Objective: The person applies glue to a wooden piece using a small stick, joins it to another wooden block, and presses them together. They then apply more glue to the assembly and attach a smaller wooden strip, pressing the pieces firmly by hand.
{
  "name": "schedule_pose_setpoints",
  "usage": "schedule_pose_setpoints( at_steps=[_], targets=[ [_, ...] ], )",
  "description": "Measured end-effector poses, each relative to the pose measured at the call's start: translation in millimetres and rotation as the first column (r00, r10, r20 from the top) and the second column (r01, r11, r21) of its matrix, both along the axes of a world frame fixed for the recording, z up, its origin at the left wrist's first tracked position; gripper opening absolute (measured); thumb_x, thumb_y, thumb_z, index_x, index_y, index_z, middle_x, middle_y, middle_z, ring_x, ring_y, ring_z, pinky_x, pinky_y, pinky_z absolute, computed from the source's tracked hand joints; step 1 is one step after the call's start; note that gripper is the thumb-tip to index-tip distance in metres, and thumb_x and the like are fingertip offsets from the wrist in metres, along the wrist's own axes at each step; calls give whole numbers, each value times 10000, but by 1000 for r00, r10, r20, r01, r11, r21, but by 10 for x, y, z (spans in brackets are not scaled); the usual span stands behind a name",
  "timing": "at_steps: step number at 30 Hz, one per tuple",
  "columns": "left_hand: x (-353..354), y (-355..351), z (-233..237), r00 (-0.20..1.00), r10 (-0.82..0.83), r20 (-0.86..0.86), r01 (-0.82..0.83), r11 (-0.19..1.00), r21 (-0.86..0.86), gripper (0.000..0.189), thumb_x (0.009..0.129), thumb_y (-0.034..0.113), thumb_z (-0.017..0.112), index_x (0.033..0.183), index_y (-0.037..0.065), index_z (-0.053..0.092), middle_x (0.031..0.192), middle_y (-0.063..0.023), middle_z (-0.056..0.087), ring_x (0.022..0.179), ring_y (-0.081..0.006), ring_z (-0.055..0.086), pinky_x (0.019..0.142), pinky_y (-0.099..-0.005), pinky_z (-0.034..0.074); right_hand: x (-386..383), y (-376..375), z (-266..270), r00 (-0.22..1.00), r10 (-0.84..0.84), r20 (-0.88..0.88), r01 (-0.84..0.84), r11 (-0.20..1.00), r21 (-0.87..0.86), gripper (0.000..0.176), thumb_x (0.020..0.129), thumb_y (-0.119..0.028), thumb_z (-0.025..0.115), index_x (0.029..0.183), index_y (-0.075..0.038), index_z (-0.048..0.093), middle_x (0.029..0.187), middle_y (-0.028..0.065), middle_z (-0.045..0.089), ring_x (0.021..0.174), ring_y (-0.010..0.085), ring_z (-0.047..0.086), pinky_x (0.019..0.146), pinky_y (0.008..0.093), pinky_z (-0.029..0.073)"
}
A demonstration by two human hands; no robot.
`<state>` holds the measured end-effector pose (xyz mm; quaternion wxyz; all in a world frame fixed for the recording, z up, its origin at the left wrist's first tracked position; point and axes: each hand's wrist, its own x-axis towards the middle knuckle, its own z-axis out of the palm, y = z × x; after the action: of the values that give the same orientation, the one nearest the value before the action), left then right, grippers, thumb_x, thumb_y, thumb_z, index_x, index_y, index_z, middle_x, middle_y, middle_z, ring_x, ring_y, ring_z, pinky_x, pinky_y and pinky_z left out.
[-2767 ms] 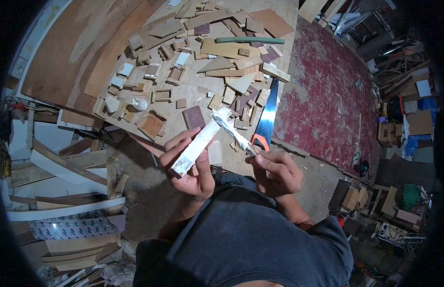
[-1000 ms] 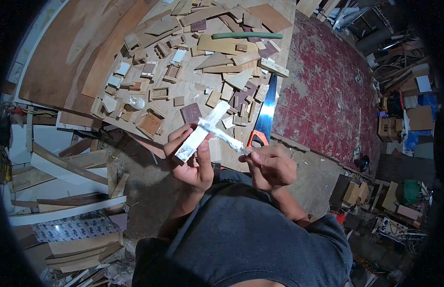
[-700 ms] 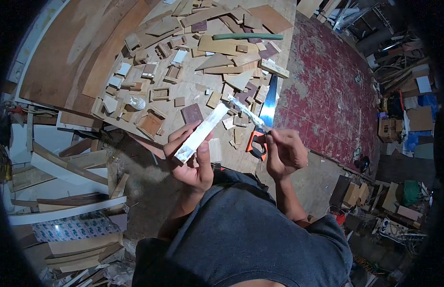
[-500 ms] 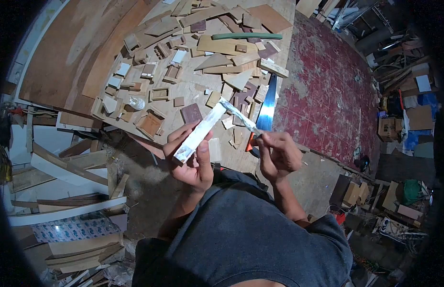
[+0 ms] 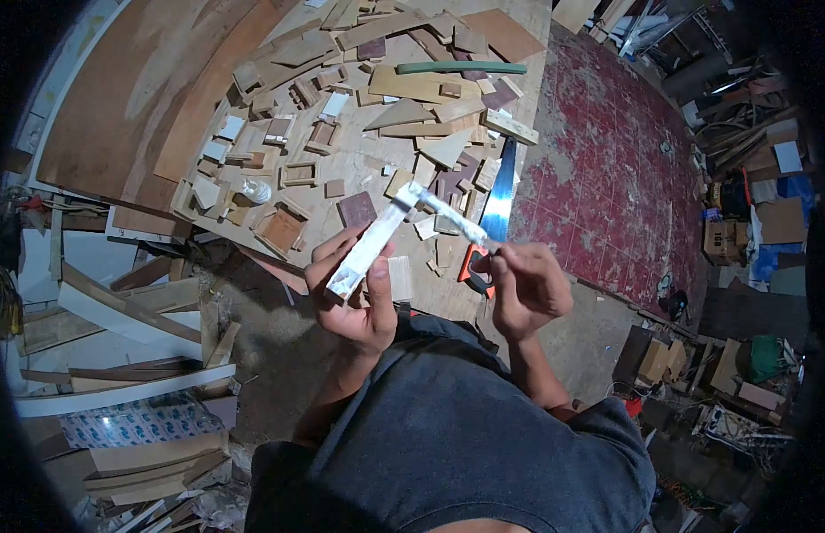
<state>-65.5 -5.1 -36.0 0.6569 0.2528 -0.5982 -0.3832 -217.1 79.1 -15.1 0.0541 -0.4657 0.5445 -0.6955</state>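
My left hand (image 5: 357, 306) grips a small wooden block (image 5: 370, 250) whose upper face is coated white. Between the thumb and fingers of my right hand (image 5: 530, 282) is a thin stick (image 5: 455, 222) smeared with white paste. The stick's far end meets the block's upper end. Beyond the hands, a handsaw (image 5: 499, 191) with an orange and black handle lies on the wooden table (image 5: 319, 197), its handle close to my right hand.
Wood offcuts (image 5: 421, 84), small wooden boxes (image 5: 281, 229) and a white-topped container (image 5: 256, 190) lie on the table. A green strip (image 5: 461, 67) is at the back. A worn red surface (image 5: 599, 178) adjoins the right. Scrap boards (image 5: 128, 306) are piled at left.
My right hand has moved slightly right and down with the stick, and more of the saw's handle shows. My left hand and the block have barely moved.
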Motion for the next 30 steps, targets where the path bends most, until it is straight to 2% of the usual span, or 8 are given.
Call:
schedule_pose_setpoints(
  at_steps=[2, 5, 9, 18, 21, 25, 28, 30],
  targets=[
    [-6, 4, 10, 999, -17, -28, 18, 1000, 24, 308, 922, 8, 592, 1170, -76, 431, 1138, -250, 549, 864, -231, 675, 731, -302, 609, -67, -27, -43, 1000, 3, 26, -4, 1000, 23, 130, 785, 172, 659, 896, 103, 650, 823, 176, 662, 705, 197, 687, 611, 288, 575],
    [-9, 0, 24, 1000, -26, 5, 25, 999, 22, 296, 926, 1, 582, 1167, -77, 429, 1148, -255, 548, 875, -232, 677, 735, -304, 613, -157, -63, -39, 982, 32, -189, -18, 997, 77, 167, 760, 165, 685, 905, 87, 658, 801, 153, 678, 718, 183, 688, 619, 266, 556],
    [-41, -7, 12, 1000, -21, -12, 21, 999, 30, 296, 928, -1, 578, 1170, -78, 427, 1158, -256, 548, 874, -228, 673, 731, -297, 612, -62, -46, -42, 951, 98, -293, -88, 995, 50, 252, 718, 141, 731, 942, 34, 685, 825, 154, 706, 717, 203, 702, 595, 261, 546],
    [-50, -26, -167, 1000, -23, -13, 24, 999, 28, 312, 925, 61, 620, 1136, -104, 458, 1153, -218, 525, 960, -244, 642, 782, -317, 608, 145, 91, 183, 916, 232, -326, -202, 971, 124, 224, 733, 77, 766, 938, 21, 694, 862, 179, 714, 750, 232, 723, 624, 279, 566],
    [-92, -7, -74, 996, -41, -83, 52, 990, 131, 334, 928, 83, 623, 1151, -100, 453, 1166, -217, 533, 963, -238, 642, 764, -314, 597, 145, 92, 198, 920, 238, -312, -217, 971, 101, 212, 734, 85, 760, 925, 27, 689, 867, 185, 717, 743, 237, 725, 627, 284, 568],
    [-50, -11, -89, 997, -32, -70, 41, 990, 134, 327, 932, 62, 613, 1157, -101, 442, 1158, -221, 553, 943, -228, 651, 757, -306, 595, 62, 47, 81, 957, 120, -265, -120, 993, 16, 217, 729, 119, 742, 921, 36, 684, 850, 183, 714, 726, 225, 719, 613, 281, 560],
    [-31, -27, -21, 995, -98, -7, 98, 991, 95, 293, 947, 15, 560, 1167, -97, 402, 1191, -252, 542, 1040, -286, 619, 820, -367, 617, -50, -23, 26, 961, 3, -275, -4, 1000, -5, 233, 716, 139, 739, 920, 41, 683, 820, 170, 708, 711, 201, 707, 583, 265, 541],
    [-82, -26, 20, 999, -30, -46, 35, 994, 103, 295, 928, -2, 593, 1165, -94, 443, 1153, -236, 561, 909, -221, 668, 740, -270, 595, -98, -35, -52, 977, 1, -214, 10, 999, 49, 245, 711, 138, 745, 926, 37, 685, 814, 158, 709, 702, 195, 698, 575, 259, 531]
  ],
)
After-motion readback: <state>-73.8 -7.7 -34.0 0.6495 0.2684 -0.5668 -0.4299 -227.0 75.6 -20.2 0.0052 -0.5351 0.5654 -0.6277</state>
